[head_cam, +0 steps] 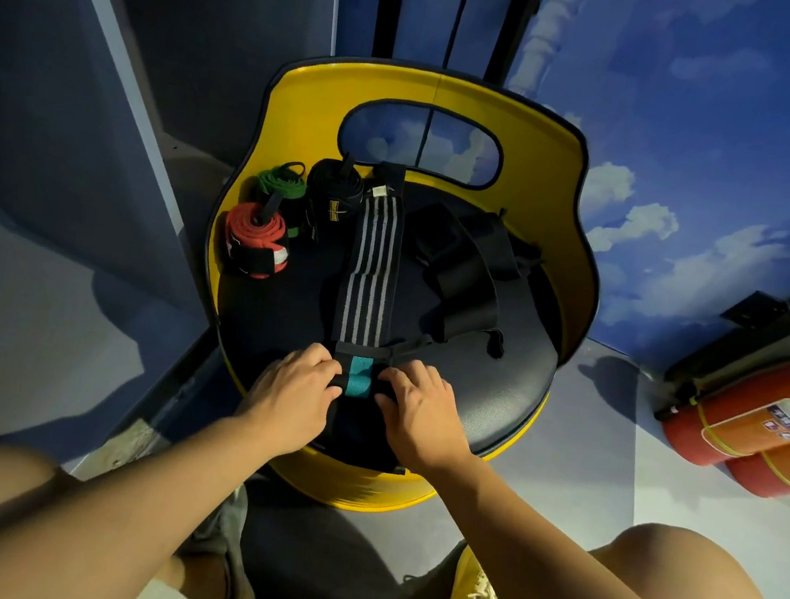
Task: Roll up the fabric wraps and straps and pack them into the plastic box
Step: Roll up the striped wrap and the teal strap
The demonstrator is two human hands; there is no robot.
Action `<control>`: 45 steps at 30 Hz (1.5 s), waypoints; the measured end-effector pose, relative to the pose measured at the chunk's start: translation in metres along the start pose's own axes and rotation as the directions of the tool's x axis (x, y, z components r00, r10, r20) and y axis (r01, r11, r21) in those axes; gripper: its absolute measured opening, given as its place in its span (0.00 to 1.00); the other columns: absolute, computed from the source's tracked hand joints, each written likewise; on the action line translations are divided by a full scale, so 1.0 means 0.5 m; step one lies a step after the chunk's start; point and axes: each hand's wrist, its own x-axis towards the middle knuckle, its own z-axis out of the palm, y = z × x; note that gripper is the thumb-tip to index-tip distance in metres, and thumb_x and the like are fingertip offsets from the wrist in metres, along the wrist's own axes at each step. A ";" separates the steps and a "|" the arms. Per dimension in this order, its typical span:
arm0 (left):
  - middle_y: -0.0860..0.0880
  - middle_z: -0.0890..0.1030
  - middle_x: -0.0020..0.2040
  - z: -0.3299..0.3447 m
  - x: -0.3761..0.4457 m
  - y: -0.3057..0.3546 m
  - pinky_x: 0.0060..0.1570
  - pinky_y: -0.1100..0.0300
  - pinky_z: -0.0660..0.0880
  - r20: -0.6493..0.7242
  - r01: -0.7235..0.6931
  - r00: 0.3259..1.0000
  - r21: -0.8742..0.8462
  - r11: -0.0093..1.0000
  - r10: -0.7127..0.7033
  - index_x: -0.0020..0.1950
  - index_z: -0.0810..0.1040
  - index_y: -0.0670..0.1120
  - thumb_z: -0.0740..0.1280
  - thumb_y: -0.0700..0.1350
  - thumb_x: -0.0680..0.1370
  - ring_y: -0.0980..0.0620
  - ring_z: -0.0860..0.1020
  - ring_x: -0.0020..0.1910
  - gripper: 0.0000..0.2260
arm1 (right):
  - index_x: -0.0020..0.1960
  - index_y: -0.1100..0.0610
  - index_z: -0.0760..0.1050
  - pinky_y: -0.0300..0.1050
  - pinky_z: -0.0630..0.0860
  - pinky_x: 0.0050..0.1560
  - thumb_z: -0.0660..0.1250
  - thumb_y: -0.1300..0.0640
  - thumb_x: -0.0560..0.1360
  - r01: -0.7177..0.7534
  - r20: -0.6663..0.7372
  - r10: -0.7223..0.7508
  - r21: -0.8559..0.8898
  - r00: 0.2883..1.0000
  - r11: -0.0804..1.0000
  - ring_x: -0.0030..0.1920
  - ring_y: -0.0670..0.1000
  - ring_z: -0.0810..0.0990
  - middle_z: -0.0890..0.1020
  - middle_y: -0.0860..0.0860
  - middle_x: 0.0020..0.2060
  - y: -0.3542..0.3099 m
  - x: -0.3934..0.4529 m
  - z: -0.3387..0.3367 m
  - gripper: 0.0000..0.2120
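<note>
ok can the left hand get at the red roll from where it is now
Probably yes. The red roll lies on the seat's left side, forward of the left hand, with only bare black cushion between. That hand would first have to release the striped wrap.

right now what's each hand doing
Left hand: grips the near rolled end of the black grey-striped fabric wrap.
Right hand: grips the same end.

Both forearms reach forward and converge, bare to the elbow. Left hand (299, 390) palm down, fingers curled, pinching the near end of the striped wrap (370, 270). Right hand (420, 412) mirrors it just beside, palm down, fingers curled on the same end. Knuckles up, thumbs hidden.
</note>
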 end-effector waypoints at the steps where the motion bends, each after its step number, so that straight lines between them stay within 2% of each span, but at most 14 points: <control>1: 0.52 0.71 0.64 0.002 0.007 -0.002 0.62 0.55 0.73 -0.004 0.023 1.000 -0.041 0.999 -0.024 0.70 0.75 0.46 0.62 0.50 0.84 0.51 0.75 0.60 0.16 | 0.68 0.55 0.75 0.52 0.69 0.58 0.60 0.49 0.82 -0.027 0.005 0.027 0.029 1.000 0.999 0.58 0.55 0.72 0.75 0.52 0.58 0.000 0.004 0.000 0.17; 6: 0.49 0.77 0.62 -0.001 0.047 0.000 0.59 0.57 0.73 0.002 0.258 0.963 -0.293 0.921 -0.270 0.67 0.79 0.46 0.66 0.49 0.82 0.48 0.76 0.62 0.15 | 0.64 0.55 0.78 0.52 0.75 0.55 0.61 0.48 0.83 -0.177 0.012 0.177 0.164 0.984 0.970 0.56 0.57 0.77 0.81 0.54 0.56 -0.001 0.042 0.002 0.16; 10: 0.49 0.85 0.54 -0.009 0.075 0.002 0.50 0.60 0.76 -0.015 0.416 0.877 -0.477 0.774 -0.481 0.58 0.84 0.46 0.73 0.49 0.78 0.50 0.82 0.54 0.11 | 0.61 0.54 0.77 0.50 0.77 0.52 0.66 0.47 0.80 -0.356 -0.008 0.385 0.365 0.923 0.860 0.52 0.55 0.81 0.84 0.53 0.53 -0.007 0.067 -0.001 0.15; 14: 0.48 0.85 0.55 -0.005 0.085 0.017 0.51 0.61 0.75 -0.058 0.464 0.806 -0.555 0.690 -0.589 0.59 0.84 0.45 0.75 0.49 0.76 0.49 0.82 0.57 0.14 | 0.55 0.56 0.79 0.49 0.77 0.49 0.66 0.48 0.80 -0.443 -0.031 0.520 0.483 0.853 0.755 0.49 0.55 0.81 0.83 0.53 0.49 -0.026 0.081 0.014 0.11; 18: 0.47 0.84 0.57 0.001 0.074 0.043 0.52 0.61 0.77 -0.042 0.482 0.767 -0.621 0.618 -0.641 0.61 0.83 0.44 0.72 0.47 0.79 0.48 0.82 0.58 0.13 | 0.54 0.56 0.80 0.45 0.77 0.49 0.67 0.51 0.80 -0.471 0.007 0.589 0.609 0.808 0.638 0.48 0.53 0.82 0.84 0.52 0.46 -0.036 0.080 0.020 0.09; 21: 0.49 0.85 0.54 0.004 0.062 0.039 0.49 0.61 0.79 -0.014 0.464 0.751 -0.699 0.544 -0.660 0.59 0.83 0.44 0.72 0.46 0.79 0.49 0.83 0.54 0.11 | 0.56 0.55 0.81 0.41 0.75 0.49 0.67 0.52 0.80 -0.443 -0.004 0.555 0.599 0.832 0.667 0.50 0.51 0.83 0.86 0.51 0.49 -0.037 0.075 0.017 0.09; 24: 0.51 0.84 0.52 0.004 0.049 0.041 0.45 0.65 0.77 -0.012 0.454 0.759 -0.707 0.542 -0.651 0.58 0.83 0.45 0.73 0.47 0.78 0.52 0.82 0.51 0.10 | 0.58 0.56 0.80 0.36 0.73 0.49 0.68 0.54 0.80 -0.407 -0.029 0.526 0.599 0.850 0.690 0.51 0.51 0.83 0.86 0.51 0.51 -0.033 0.071 0.015 0.09; 27: 0.50 0.85 0.54 0.001 0.041 0.040 0.49 0.63 0.77 0.011 0.458 0.778 -0.695 0.555 -0.628 0.59 0.83 0.46 0.73 0.45 0.78 0.54 0.81 0.50 0.11 | 0.55 0.56 0.79 0.40 0.74 0.46 0.68 0.54 0.80 -0.391 -0.056 0.512 0.576 0.857 0.718 0.46 0.50 0.81 0.85 0.49 0.47 -0.031 0.068 0.009 0.07; 31: 0.50 0.84 0.56 -0.006 0.048 0.036 0.43 0.69 0.72 0.037 0.460 0.811 -0.659 0.596 -0.585 0.63 0.81 0.48 0.72 0.42 0.78 0.54 0.80 0.52 0.14 | 0.50 0.55 0.80 0.48 0.77 0.41 0.67 0.51 0.80 -0.345 -0.097 0.461 0.534 0.882 0.772 0.40 0.51 0.80 0.82 0.49 0.39 -0.027 0.067 0.009 0.08; 34: 0.50 0.84 0.53 -0.007 0.066 0.023 0.42 0.64 0.74 0.025 0.469 0.805 -0.638 0.611 -0.593 0.58 0.81 0.51 0.72 0.45 0.78 0.52 0.81 0.49 0.09 | 0.56 0.56 0.80 0.45 0.77 0.49 0.66 0.50 0.80 -0.238 -0.105 0.315 0.447 0.943 0.862 0.48 0.52 0.81 0.83 0.53 0.47 -0.019 0.067 0.013 0.11; 38: 0.51 0.82 0.47 -0.001 0.087 0.010 0.49 0.49 0.83 0.065 0.474 0.804 -0.670 0.572 -0.590 0.48 0.78 0.57 0.73 0.45 0.77 0.47 0.84 0.46 0.08 | 0.66 0.59 0.76 0.34 0.69 0.58 0.71 0.59 0.74 -0.176 -0.009 0.199 0.430 0.980 0.886 0.57 0.51 0.78 0.78 0.54 0.57 0.002 0.071 0.005 0.21; 41: 0.54 0.81 0.47 -0.001 0.090 0.007 0.50 0.47 0.83 0.045 0.441 0.821 -0.682 0.584 -0.569 0.45 0.77 0.58 0.74 0.45 0.76 0.47 0.84 0.47 0.09 | 0.68 0.59 0.76 0.38 0.72 0.61 0.71 0.60 0.76 -0.116 -0.019 0.134 0.400 0.991 0.909 0.58 0.53 0.78 0.78 0.54 0.59 0.021 0.085 0.001 0.21; 43: 0.55 0.82 0.47 0.000 0.088 0.002 0.50 0.51 0.83 0.012 0.407 0.843 -0.669 0.622 -0.538 0.46 0.80 0.56 0.74 0.45 0.77 0.49 0.84 0.47 0.06 | 0.69 0.59 0.75 0.45 0.75 0.61 0.71 0.59 0.77 -0.089 -0.017 0.103 0.373 0.995 0.924 0.57 0.54 0.78 0.78 0.54 0.58 0.027 0.090 0.000 0.21; 45: 0.55 0.82 0.47 -0.002 0.079 -0.003 0.46 0.63 0.79 0.006 0.373 0.877 -0.638 0.673 -0.481 0.52 0.82 0.52 0.76 0.46 0.75 0.54 0.82 0.47 0.07 | 0.69 0.59 0.75 0.47 0.76 0.60 0.70 0.58 0.78 -0.070 -0.027 0.085 0.356 0.996 0.932 0.56 0.54 0.78 0.78 0.55 0.57 0.029 0.088 0.003 0.20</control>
